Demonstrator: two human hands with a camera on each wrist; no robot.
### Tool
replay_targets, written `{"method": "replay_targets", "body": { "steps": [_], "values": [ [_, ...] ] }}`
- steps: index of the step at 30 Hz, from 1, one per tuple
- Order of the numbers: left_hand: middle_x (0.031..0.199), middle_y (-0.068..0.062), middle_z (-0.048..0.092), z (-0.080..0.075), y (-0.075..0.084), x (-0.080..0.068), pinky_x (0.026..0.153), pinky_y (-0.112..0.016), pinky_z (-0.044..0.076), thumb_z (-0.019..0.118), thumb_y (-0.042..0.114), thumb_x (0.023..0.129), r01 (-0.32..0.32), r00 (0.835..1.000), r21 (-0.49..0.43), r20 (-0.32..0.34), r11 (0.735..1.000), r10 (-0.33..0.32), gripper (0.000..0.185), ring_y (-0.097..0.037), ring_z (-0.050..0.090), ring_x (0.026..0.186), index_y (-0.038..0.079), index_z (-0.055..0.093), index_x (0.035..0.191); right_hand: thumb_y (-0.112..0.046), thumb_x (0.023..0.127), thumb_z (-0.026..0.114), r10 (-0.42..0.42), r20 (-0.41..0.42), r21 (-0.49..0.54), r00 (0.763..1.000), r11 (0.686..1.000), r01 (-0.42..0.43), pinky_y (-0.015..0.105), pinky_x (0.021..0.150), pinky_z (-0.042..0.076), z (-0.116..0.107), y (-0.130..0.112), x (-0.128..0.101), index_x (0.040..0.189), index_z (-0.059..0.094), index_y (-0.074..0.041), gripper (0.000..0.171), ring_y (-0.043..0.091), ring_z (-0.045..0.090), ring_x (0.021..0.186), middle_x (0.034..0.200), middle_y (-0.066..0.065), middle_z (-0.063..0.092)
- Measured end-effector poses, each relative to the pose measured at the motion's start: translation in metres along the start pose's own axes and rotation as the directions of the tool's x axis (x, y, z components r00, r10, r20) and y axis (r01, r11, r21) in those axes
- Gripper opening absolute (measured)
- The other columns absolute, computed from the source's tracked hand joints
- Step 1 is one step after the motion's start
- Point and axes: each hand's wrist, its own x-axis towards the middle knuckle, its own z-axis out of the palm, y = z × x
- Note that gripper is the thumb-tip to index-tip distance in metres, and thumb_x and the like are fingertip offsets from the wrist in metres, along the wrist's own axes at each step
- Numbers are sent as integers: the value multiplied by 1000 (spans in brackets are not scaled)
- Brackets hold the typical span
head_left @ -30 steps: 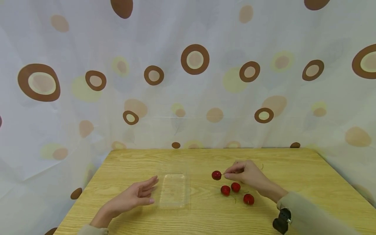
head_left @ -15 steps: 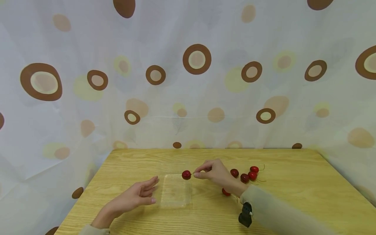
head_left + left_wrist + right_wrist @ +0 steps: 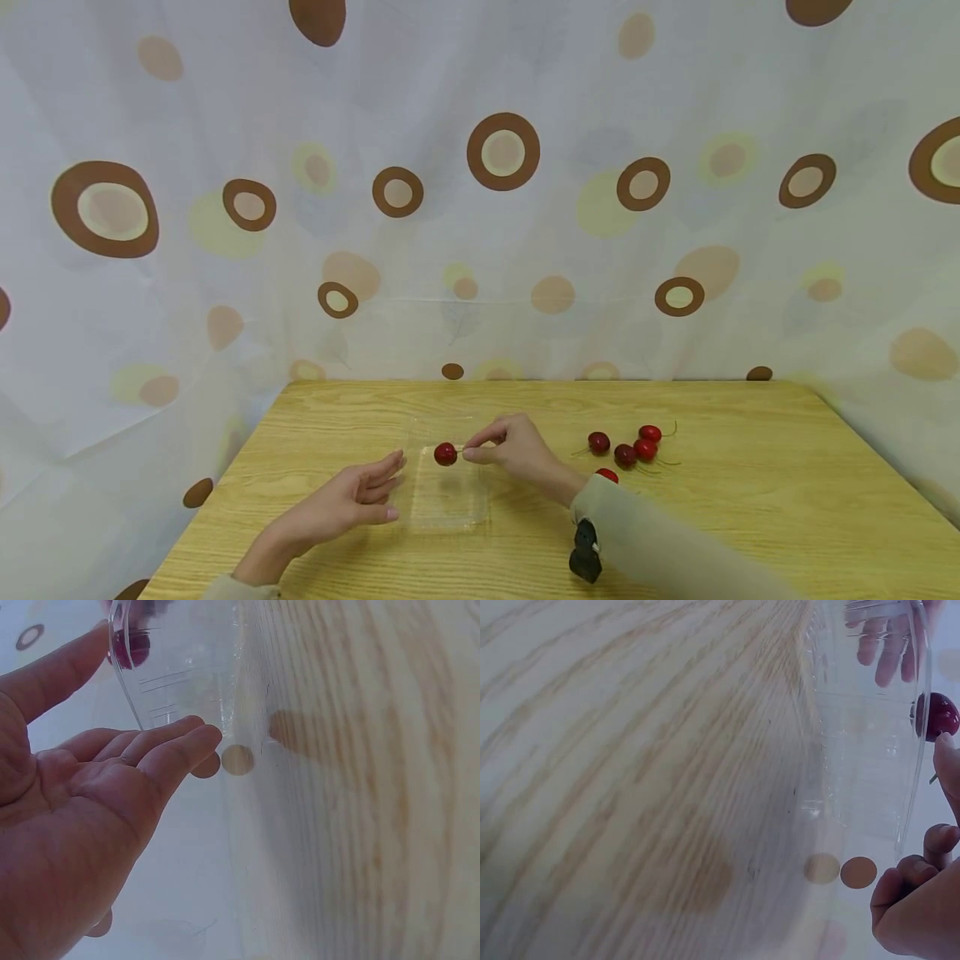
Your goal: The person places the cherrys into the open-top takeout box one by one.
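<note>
My right hand (image 3: 521, 454) pinches a dark red cherry (image 3: 446, 454) by its thin stem, between thumb and forefinger. In the head view the cherry overlaps the far half of a clear plastic container (image 3: 448, 523); in the right wrist view the cherry (image 3: 941, 720) shows at the level of the container's upper rim (image 3: 919, 772). To the container's left, my left hand (image 3: 341, 504) is held with fingers extended and thumb apart, holding nothing. Its fingertips are right by the container's wall (image 3: 176, 686) in the left wrist view.
Several more cherries (image 3: 625, 455) with stems lie on the wooden table (image 3: 750, 517) right of the container. One cherry (image 3: 607, 476) is partly covered by the right sleeve. Behind the table hangs a white curtain (image 3: 465, 242) with brown and yellow circles.
My right hand has carried the cherry leftward from beside the other cherries to over the container, uncovering several cherries behind it. The left hand has stayed in place.
</note>
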Motion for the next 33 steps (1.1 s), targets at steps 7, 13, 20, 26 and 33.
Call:
{"method": "replay_targets", "body": {
  "steps": [7,13,20,26,33],
  "values": [
    [170,-32,4,1,-1,0,116,-45,40,62,10,108,10,1000,0,-6,1000,-10,83,-50,16,154,-7,4,165,-14,91,85,5,-14,-60,1000,998,-6,35,72,35,10,-1,4,92,86,-9,6,20,45,75,82,3,58],
    [169,-33,4,1,-1,0,117,-50,37,62,9,108,2,1000,3,-4,1000,-2,83,-51,16,154,-8,4,165,-14,93,84,-28,8,-78,1000,997,29,33,68,29,12,0,5,103,85,-4,14,19,35,73,79,2,53],
    [169,-33,5,2,-2,1,118,-52,35,63,9,107,2,1000,7,-8,1000,-2,84,-51,17,153,-7,4,165,-15,96,80,-54,5,2,999,999,54,29,65,33,-4,0,-4,113,82,-2,22,17,37,72,84,4,63],
    [169,-32,4,1,-2,1,118,-49,35,63,8,107,-3,1000,5,-9,1000,3,84,-51,16,154,-7,4,165,-20,98,79,-45,-7,-12,999,999,45,32,69,38,-43,-7,-25,116,82,-6,23,18,42,77,96,5,70],
    [169,-32,2,1,-1,0,112,-36,45,62,7,107,-7,1000,-7,-12,1000,7,83,-51,15,154,-7,3,165,-22,98,79,7,-67,-46,998,999,-10,31,63,40,-104,-7,-55,119,81,-6,27,19,41,69,92,8,64]
  ]
}}
